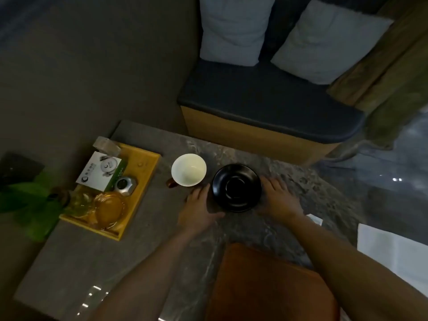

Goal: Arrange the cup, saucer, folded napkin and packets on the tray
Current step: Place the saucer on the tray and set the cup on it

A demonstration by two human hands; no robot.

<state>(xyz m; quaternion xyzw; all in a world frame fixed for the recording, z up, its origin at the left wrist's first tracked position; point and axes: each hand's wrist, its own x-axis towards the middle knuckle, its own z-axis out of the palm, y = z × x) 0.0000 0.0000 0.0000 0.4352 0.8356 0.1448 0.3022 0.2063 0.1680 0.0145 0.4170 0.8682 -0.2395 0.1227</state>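
- One black saucer (236, 187) lies flat on the grey stone table (148, 230), right of the frame's centre, with nothing on it.
- One cup (188, 169), white inside with a dark brown handle at its lower left, stands upright just left of the saucer and apart from it.
- One yellow wooden tray (139, 193) sits at the left of the table; the cup and saucer are both outside it.
- On the tray: one white printed box (97, 172), one clear wrapped packet (106, 145) at the far end, one small silver faceted object (124, 184), and amber glassware (108, 208) at the near end, its count unclear.
- Left hand (199, 210): fingers loosely extended, lying on the table against the saucer's left rim; whether it grips the rim cannot be told.
- Right hand (279, 196): fingers spread and straight, flat by the saucer's right rim, holding nothing.
- One white paper (389, 249) lies at the right edge.
- Two pale cushions (234, 28) lean on a dark bench (266, 105) at the top.
- One brown pad (271, 286) fills the bottom centre.
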